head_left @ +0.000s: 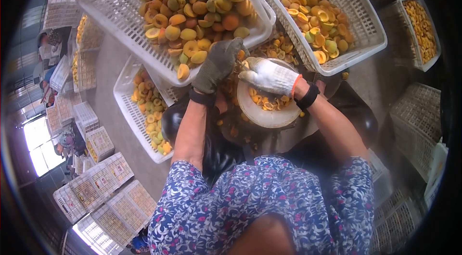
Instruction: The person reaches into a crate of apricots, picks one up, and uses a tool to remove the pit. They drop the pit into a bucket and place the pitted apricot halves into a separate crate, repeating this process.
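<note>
My left hand [220, 65], in a dark grey glove, is closed around an orange piece of apricot [241, 55] at its fingertips. Close beside it, my right hand [270, 76] wears a white glove with an orange cuff. Its fingers are curled towards the fruit, and whatever they grip is too small to make out. Under the right hand stands a pale round bowl [264, 119] with yellow-orange apricot pieces [270, 102] in it. Just beyond the left hand is a large white crate [125, 45] holding apricots [190, 9], several cut in half.
A second white crate [363, 45] at the upper right holds apricot halves [317, 19]. Another crate [129, 122] of apricots stands lower left. Stacked crates [416, 115] line the right side, more stacks [98, 178] the left. Several people are far left.
</note>
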A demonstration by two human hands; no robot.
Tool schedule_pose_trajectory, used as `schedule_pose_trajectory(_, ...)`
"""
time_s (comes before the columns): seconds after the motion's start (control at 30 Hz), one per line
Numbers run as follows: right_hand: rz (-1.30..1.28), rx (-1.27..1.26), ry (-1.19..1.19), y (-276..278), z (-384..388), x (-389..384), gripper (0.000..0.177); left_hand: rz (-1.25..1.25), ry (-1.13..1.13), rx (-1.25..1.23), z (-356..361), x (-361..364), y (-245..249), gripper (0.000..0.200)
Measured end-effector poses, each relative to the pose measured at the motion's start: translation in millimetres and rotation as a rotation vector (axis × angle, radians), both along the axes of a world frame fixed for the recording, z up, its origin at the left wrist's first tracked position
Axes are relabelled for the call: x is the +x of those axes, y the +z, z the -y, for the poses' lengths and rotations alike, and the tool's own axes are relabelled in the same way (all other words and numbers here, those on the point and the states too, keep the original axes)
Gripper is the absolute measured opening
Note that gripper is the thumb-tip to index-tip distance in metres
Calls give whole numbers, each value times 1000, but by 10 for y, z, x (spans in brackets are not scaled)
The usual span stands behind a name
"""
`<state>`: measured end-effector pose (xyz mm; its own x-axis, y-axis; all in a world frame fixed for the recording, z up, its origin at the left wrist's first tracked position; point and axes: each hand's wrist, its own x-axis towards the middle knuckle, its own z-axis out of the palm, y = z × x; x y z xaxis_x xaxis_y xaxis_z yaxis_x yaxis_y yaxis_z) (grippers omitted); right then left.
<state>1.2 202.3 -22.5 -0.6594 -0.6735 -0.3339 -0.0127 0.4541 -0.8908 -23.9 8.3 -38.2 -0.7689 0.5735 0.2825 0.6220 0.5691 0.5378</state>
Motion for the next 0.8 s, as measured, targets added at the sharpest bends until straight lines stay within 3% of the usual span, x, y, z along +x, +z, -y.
schedule_pose_trajectory(0.07,-225,23,-61,-79,55,49,42,-82,11,-51,8,13,-33,23)
schedule_pose_trajectory(0.13,-230,-73,-61,-100,33,44,36,-162,21,-98,-8,19,-44,23)
schedule_pose_trajectory(0.2,268,-136,-58,170,-17,9,37,-10,37,-161,-8,12,-5,19)
schedule_pose_trajectory(0.33,115,-14,-70,128,25,17,37,-102,46,-152,-10,23,-86,14)
schedule_pose_trajectory(0.4,485,-269,-116,209,-51,-4,31,152,74,-50,-58,6,54,11)
schedule_pose_trajectory(0.43,685,-496,-205,89,-46,46,22,151,74,-49,-64,-1,94,11)
schedule_pose_trajectory(0.53,871,-580,-320,115,22,16,18,166,55,78,-134,-44,195,18)
schedule_pose_trajectory(0.6,925,-677,-343,-2,30,25,15,882,374,863,-251,24,228,33)
schedule_pose_trajectory(0.63,938,-752,-389,-40,40,33,15,995,451,1008,-297,45,259,44)
schedule_pose_trajectory(0.67,950,-825,-433,-67,49,35,15,992,449,1007,-318,47,245,44)
schedule_pose_trajectory(0.7,955,-709,-289,-88,48,-43,23,1004,487,1079,-331,46,219,46)
schedule_pose_trajectory(0.73,953,-710,-288,-93,32,-48,23,1018,526,1152,-338,45,206,47)
schedule_pose_trajectory(0.8,369,-534,-166,-12,-15,-49,34,1072,537,1225,-341,67,222,44)
